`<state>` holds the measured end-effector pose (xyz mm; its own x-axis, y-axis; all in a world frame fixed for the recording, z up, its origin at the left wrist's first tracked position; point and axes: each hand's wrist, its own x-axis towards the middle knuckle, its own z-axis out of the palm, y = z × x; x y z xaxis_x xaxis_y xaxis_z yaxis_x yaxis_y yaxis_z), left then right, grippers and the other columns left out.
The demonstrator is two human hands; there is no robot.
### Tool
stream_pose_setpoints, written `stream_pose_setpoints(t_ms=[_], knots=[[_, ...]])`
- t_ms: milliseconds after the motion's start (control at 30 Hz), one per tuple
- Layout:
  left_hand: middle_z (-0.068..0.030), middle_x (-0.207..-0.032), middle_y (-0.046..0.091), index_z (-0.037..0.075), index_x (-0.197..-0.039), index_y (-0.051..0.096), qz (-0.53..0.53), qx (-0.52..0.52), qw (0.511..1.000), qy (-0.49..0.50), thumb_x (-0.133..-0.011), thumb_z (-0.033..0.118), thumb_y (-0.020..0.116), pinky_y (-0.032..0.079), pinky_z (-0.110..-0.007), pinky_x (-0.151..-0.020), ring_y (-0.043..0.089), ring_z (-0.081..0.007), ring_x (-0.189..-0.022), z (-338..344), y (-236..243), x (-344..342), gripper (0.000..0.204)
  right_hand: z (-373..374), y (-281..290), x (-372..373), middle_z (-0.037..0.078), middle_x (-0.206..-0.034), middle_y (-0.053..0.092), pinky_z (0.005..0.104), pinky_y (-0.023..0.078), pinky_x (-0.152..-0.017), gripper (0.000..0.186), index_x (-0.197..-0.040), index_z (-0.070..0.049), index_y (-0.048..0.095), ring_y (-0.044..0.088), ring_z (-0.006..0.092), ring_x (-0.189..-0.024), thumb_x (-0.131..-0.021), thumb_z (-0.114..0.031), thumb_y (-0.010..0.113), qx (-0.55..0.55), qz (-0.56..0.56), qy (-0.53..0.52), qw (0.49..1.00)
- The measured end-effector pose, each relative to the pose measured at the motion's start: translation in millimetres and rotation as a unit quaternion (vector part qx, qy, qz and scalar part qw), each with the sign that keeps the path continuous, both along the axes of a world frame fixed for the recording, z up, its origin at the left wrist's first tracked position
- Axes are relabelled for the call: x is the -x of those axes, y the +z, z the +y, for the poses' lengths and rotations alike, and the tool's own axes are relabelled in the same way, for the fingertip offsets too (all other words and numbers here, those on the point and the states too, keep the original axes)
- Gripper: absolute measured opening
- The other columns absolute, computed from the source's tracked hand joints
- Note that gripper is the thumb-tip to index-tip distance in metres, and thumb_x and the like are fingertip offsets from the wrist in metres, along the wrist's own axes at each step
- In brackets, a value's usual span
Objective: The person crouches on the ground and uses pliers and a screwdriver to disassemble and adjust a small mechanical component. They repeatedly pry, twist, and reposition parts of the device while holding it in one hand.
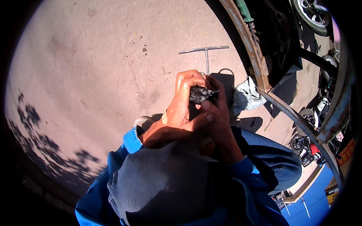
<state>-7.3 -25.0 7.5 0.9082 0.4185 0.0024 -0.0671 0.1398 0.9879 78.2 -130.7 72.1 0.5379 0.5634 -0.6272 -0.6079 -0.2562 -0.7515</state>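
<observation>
Both hands, left hand (181,109) and right hand (217,116), clasp a small black metal part (200,94) above the concrete floor (94,67); greasy fingers could slip, dropping it near the T-handle wrench (205,51).

Small dark part (200,94) mostly covered by both hands' fingers; its shape unclear. T-handle wrench (206,56) shaft end hidden behind left hand (181,109). Wheel (313,13) cut off at top edge.

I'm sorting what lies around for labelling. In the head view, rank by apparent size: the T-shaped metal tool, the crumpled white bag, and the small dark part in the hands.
Largest to smallest:
1. T-shaped metal tool
2. Crumpled white bag
3. Small dark part, partly covered by the fingers and nearer the camera, so its true size is unsure.
</observation>
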Motion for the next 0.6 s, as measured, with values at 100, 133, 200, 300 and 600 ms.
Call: stream_pose_setpoints(t_ms=[100,133,200,300,600], knots=[[-0.0202,-0.132,0.041,0.006,-0.136,0.045,0.017,0.000,1.000,-0.006,-0.085,0.050,0.079,0.036,-0.050,-0.111,0.041,-0.0357,-0.132,2.7,7.8,1.2,0.076,-1.0,1.8,-1.8,0.012,-0.143,0.047,0.0364,0.037,-0.115,0.065,-0.154,-0.005,0.032,0.047,0.0215,-0.133,-0.097,-0.019,0.060,0.008,0.001,0.027,1.000],[-0.0203,-0.132,0.041,0.006,-0.136,0.044,0.011,-0.004,1.000,-0.007,-0.084,0.050,0.079,0.036,-0.050,-0.110,0.041,-0.0355,-0.132,4.0,7.3,1.2,0.076,0.6,1.4,-1.9,0.014,-0.143,0.048,0.0365,0.039,-0.114,0.067,-0.154,-0.003,0.030,0.049,0.0223,-0.132,-0.097,-0.022,0.060,0.011,-0.016,0.036,0.999],[-0.0203,-0.132,0.040,0.006,-0.136,0.044,-0.010,-0.024,1.000,-0.008,-0.084,0.050,0.080,0.037,-0.050,-0.110,0.041,-0.0348,-0.132,6.0,1.0,1.4,0.076,2.8,1.7,-1.7,0.016,-0.141,0.048,0.0365,0.042,-0.112,0.069,-0.155,-0.001,0.029,0.052,0.0229,-0.130,-0.098,-0.026,0.060,0.017,-0.041,0.047,0.998],[-0.0200,-0.131,0.039,0.006,-0.136,0.043,-0.042,-0.049,0.998,-0.004,-0.085,0.047,0.079,0.039,-0.050,-0.109,0.042,-0.0335,-0.129,1.5,-18.1,4.0,0.075,2.7,1.7,-1.6,0.016,-0.139,0.049,0.0365,0.043,-0.110,0.065,-0.153,-0.001,0.031,0.053,0.0222,-0.127,-0.099,-0.026,0.058,0.028,-0.072,0.066,0.995],[-0.0191,-0.128,0.039,0.006,-0.136,0.041,-0.040,-0.002,0.999,-0.005,-0.087,0.039,0.077,0.041,-0.048,-0.106,0.045,-0.0313,-0.123,-12.0,-18.4,4.1,0.069,-7.1,-13.3,13.3,0.015,-0.130,0.054,0.0381,0.047,-0.104,0.047,-0.140,-0.002,0.042,0.056,0.0210,-0.119,-0.099,-0.023,0.050,0.039,-0.140,0.024,0.989]])
